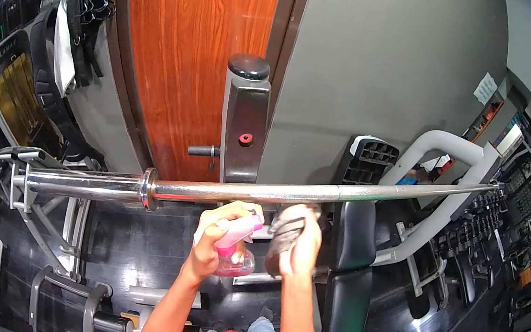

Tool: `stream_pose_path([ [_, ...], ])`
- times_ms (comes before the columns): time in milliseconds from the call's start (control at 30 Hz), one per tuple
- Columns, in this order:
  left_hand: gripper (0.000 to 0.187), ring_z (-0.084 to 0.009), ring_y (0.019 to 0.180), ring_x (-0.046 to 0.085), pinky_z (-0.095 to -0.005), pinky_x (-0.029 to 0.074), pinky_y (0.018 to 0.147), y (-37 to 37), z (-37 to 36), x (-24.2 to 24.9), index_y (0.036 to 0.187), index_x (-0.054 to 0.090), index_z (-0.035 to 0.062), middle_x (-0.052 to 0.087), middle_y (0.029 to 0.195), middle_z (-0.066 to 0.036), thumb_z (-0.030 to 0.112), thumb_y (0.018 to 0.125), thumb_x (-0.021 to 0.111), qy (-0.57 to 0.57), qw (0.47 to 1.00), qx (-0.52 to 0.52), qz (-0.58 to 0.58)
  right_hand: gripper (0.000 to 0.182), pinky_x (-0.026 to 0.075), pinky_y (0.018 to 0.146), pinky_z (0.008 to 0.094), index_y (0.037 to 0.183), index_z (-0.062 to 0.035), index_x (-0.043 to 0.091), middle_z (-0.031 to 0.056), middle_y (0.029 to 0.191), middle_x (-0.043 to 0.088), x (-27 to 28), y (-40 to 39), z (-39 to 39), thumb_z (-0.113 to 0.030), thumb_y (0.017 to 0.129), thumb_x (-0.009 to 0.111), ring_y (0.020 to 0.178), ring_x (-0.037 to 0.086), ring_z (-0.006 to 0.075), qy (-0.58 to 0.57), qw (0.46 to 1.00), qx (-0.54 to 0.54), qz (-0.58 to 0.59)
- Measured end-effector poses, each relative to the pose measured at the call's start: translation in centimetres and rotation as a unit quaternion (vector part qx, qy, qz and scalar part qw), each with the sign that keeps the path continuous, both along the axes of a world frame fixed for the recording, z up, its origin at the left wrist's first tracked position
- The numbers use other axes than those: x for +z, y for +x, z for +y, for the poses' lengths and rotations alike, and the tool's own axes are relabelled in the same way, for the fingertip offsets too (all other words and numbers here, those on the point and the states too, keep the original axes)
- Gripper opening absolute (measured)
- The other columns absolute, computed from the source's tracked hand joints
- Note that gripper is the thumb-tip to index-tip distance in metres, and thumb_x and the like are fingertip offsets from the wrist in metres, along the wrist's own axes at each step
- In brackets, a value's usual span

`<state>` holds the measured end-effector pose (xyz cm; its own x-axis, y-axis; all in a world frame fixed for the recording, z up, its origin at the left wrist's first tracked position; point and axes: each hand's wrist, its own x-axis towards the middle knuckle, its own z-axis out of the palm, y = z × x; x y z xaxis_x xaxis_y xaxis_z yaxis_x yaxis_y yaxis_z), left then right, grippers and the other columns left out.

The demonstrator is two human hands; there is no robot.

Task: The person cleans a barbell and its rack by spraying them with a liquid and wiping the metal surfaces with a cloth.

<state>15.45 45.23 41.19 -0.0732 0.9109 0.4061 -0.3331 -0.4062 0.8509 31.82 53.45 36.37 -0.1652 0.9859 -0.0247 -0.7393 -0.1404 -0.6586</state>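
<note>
A long chrome steel barbell lies across its rack, level with the black padded bench. The right hand grips a grey folded cloth, pressed against the bar's underside near mid-length. Just beside it, the left hand clasps a pink translucent spray bottle, nozzle below the bar.

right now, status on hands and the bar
Left hand gripping pink spray bottle. Right hand pressing grey cloth to barbell. Nothing in the way.
</note>
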Motion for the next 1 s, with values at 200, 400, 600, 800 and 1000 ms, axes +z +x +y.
stream_pose_path([
  [200, 0.063, -0.0147, 0.05, 0.059, -0.0262, 0.047, 0.049, 0.2, 0.1, -0.3, 0.097, 0.062, -0.0106, 0.064, 0.096, -0.016, 0.05, 0.087, 0.049, 0.007, 1.0, 0.01, -0.007, 0.013, 0.05, 0.09, 0.0301, 0.108, -0.0054, 0.061, 0.0043, 0.104, 0.064, 1.8, -1.1, -1.5, -0.014, 0.103, 0.052, 0.099, 0.063, 0.0145, 0.013, 0.998, -0.032, -0.049],
  [400, 0.063, -0.0144, 0.05, 0.058, -0.027, 0.048, 0.049, 0.3, 0.2, -0.4, 0.099, 0.061, -0.011, 0.064, 0.101, -0.017, 0.05, 0.089, 0.049, 0.017, 1.0, 0.015, -0.007, 0.024, 0.048, 0.098, 0.0327, 0.123, -0.0028, 0.057, 0.0067, 0.118, 0.063, 1.9, 1.9, -0.2, -0.016, 0.105, 0.049, 0.109, 0.061, 0.017, 0.027, 0.981, -0.175, -0.083],
  [600, 0.062, -0.014, 0.049, 0.057, -0.0269, 0.048, 0.05, 0.5, 0.1, -0.5, 0.101, 0.061, -0.0106, 0.065, 0.098, -0.016, 0.05, 0.09, 0.049, 0.031, 0.999, 0.026, 0.005, 0.024, 0.051, 0.088, 0.0347, 0.12, -0.0016, 0.06, 0.0096, 0.108, 0.061, 3.8, 1.6, 0.4, -0.007, 0.096, 0.057, 0.1, 0.062, 0.0212, 0.207, 0.839, -0.374, -0.337],
  [800, 0.062, -0.0134, 0.049, 0.057, -0.0259, 0.047, 0.05, 0.8, 0.1, -0.5, 0.1, 0.061, -0.0102, 0.065, 0.092, -0.015, 0.049, 0.09, 0.048, 0.019, 0.999, 0.047, 0.018, 0.046, 0.05, 0.087, 0.0451, 0.119, -0.0122, 0.063, 0.0129, 0.102, 0.054, 7.6, -0.2, -0.8, -0.001, 0.075, 0.073, 0.098, 0.058, 0.0348, 0.423, 0.629, -0.234, -0.608],
  [1000, 0.062, -0.0118, 0.049, 0.056, -0.0248, 0.045, 0.049, 0.8, 0.1, -0.1, 0.099, 0.061, -0.0092, 0.065, 0.099, -0.015, 0.05, 0.089, 0.046, 0.032, 0.997, 0.053, 0.034, 0.037, 0.054, 0.079, 0.0458, 0.117, -0.0109, 0.064, 0.0138, 0.102, 0.056, 8.5, 5.3, 2.0, -0.004, 0.081, 0.071, 0.092, 0.064, 0.0371, 0.414, 0.604, -0.249, -0.634],
])
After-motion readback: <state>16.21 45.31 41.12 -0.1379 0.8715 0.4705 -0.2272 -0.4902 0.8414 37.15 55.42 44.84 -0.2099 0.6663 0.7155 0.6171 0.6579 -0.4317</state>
